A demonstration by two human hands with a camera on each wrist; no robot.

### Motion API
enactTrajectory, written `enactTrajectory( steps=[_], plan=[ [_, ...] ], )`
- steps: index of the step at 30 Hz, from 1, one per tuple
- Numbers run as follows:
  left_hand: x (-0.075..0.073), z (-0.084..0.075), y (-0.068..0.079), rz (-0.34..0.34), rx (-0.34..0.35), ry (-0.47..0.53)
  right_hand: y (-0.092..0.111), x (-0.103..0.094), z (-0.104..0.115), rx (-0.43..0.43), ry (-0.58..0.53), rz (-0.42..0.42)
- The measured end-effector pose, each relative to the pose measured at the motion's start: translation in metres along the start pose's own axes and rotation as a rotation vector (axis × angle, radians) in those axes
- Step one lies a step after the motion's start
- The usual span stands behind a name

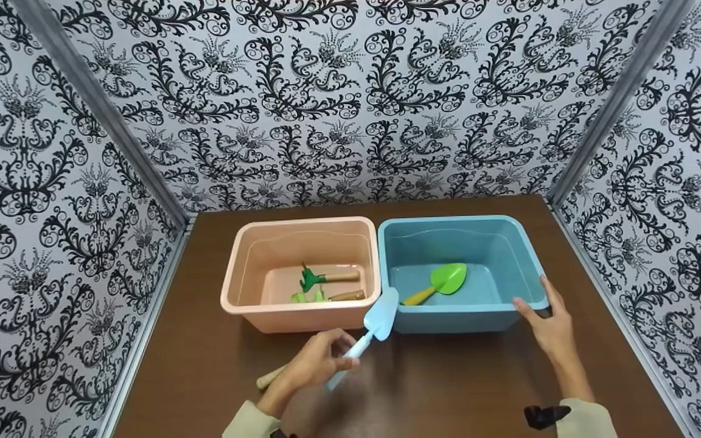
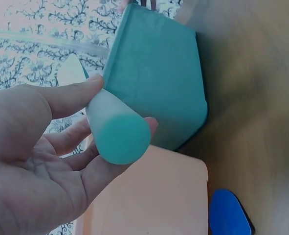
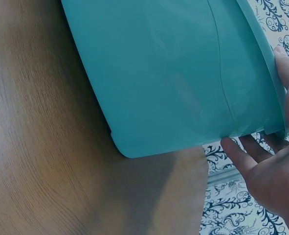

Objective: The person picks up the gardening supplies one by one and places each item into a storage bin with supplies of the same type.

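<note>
My left hand (image 1: 320,361) holds a light-blue hand trowel (image 1: 381,316) by its handle, thumb against fingers. The trowel's blade points up and away, in front of where the two bins meet. In the left wrist view the round butt of the handle (image 2: 124,139) faces the camera. At the front right corner of the blue bin (image 1: 457,321), my right hand (image 1: 552,325) grips the rim, thumb at the front and fingers round the side. Inside that bin lies a green trowel (image 1: 449,278) with a yellow handle.
A peach bin (image 1: 308,316) stands left of the blue one, holding a small green rake (image 1: 332,277) and other wooden-handled tools. A wooden handle (image 1: 270,377) lies on the brown table, partly behind my left hand. The left wrist view shows a blue tool part (image 2: 229,213). Patterned walls surround the table.
</note>
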State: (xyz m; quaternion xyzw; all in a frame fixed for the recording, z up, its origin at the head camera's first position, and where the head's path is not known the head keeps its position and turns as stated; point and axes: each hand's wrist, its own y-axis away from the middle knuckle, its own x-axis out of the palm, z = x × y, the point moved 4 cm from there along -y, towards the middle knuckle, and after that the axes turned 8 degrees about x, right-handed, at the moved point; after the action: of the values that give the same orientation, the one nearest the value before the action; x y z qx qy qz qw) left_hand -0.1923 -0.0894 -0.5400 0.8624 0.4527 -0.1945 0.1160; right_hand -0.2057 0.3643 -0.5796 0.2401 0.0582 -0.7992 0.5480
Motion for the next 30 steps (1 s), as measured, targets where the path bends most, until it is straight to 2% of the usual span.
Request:
enactTrajectory(
  steps=[5, 15, 19, 30],
  plan=[
    [0.000, -0.013, -0.010, 0.009, 0.016, 0.005, 0.000, 0.000, 0.000, 0.000, -0.008, -0.001],
    [0.006, -0.037, -0.030, 0.082, -0.016, 0.048, 0.001, -0.001, -0.001, 0.005, 0.011, 0.008],
    [0.004, -0.046, -0.038, 0.096, -0.028, 0.021, 0.002, 0.000, -0.002, 0.013, 0.021, 0.012],
    [0.001, -0.068, -0.060, 0.124, 0.064, -0.070, 0.002, 0.001, 0.002, -0.009, -0.022, -0.026]
  ],
)
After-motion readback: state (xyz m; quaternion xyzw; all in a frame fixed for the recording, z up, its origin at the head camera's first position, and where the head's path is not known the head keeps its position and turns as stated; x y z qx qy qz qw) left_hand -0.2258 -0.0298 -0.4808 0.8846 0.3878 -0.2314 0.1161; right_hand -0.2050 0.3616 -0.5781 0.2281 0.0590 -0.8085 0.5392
